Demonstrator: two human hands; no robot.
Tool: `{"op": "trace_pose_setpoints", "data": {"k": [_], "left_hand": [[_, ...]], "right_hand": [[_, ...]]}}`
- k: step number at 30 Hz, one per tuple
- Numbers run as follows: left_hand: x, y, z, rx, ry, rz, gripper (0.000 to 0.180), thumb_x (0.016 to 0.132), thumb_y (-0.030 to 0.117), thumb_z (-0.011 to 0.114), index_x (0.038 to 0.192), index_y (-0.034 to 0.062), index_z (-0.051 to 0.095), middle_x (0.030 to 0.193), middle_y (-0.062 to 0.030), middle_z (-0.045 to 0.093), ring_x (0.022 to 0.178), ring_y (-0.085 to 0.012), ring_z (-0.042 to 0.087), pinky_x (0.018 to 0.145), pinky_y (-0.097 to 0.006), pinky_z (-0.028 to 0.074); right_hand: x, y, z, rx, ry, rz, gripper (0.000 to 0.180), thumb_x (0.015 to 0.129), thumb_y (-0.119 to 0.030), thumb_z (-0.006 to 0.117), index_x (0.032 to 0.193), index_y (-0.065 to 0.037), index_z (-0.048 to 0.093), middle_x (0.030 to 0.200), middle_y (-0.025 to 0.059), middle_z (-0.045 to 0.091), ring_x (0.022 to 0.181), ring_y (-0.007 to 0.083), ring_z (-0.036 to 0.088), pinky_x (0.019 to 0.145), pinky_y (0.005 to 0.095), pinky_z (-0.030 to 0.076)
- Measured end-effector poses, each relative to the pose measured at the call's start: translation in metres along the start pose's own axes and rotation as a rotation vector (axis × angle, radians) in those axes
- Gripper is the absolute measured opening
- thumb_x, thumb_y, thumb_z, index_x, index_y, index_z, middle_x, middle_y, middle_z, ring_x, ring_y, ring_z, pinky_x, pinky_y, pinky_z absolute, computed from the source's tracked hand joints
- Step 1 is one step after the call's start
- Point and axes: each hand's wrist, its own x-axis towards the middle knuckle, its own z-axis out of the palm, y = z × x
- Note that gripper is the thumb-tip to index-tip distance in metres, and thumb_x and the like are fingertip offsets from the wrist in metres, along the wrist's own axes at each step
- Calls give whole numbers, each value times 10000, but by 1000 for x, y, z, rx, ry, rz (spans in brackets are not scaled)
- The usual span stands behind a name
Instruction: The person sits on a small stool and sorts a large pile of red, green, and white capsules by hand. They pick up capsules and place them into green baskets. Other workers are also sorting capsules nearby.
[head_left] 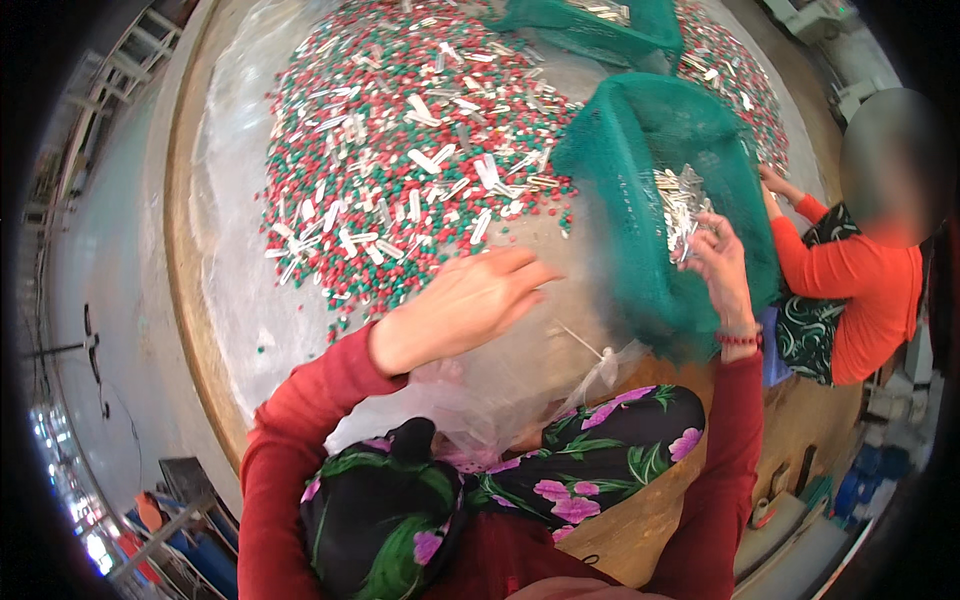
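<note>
My left hand (462,305) rests palm down on the clear plastic sheet (235,240), fingers together, just below a big heap of small red and green beads mixed with flat silver metal pieces (400,160). My right hand (722,268) reaches into a green mesh basket (640,150) and its fingertips touch the silver metal pieces (680,205) piled inside. Whether it pinches one of them is not visible. A red bead bracelet sits on my right wrist.
A second green mesh basket (600,30) stands farther back. A person in an orange top (850,285) sits at the right, hands at the heap's far side. The round wooden table rim (190,300) curves at the left. Crumpled clear plastic (480,400) lies over my lap.
</note>
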Motion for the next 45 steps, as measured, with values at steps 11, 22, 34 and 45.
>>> {"op": "trace_pose_setpoints", "data": {"k": [11,22,34,45], "left_hand": [[10,-3,8,-705,-59,-312,121,817,64,623,912,-12,629,712,-61,638,584,-79,597,493,-247,477],[8,16,51,66,263,237,268,763,126,644,1019,71,584,1092,-111,513,999,-299,506,811,-382,446],[-33,-53,20,73,273,-109,265,798,33,601,1061,66,584,1021,-100,535,903,-277,545,751,-365,470],[-69,-86,-32,277,268,-497,226,781,-8,587,1002,41,603,991,-114,550,885,-290,565,738,-368,472]], "right_hand": [[-95,4,108,228,-305,139,248,872,-100,568,1102,-29,508,909,87,612,736,157,615,637,268,501],[-82,56,128,1518,-117,213,357,946,-305,376,1086,-1,501,1053,167,554,971,274,518,828,383,431],[65,73,-120,427,491,213,605,852,-190,530,1390,-79,275,1417,180,251,1272,359,293,1002,541,299],[203,171,-102,-1340,573,170,499,801,-209,538,1272,-58,471,1227,214,517,1151,337,473,939,439,370]]}}
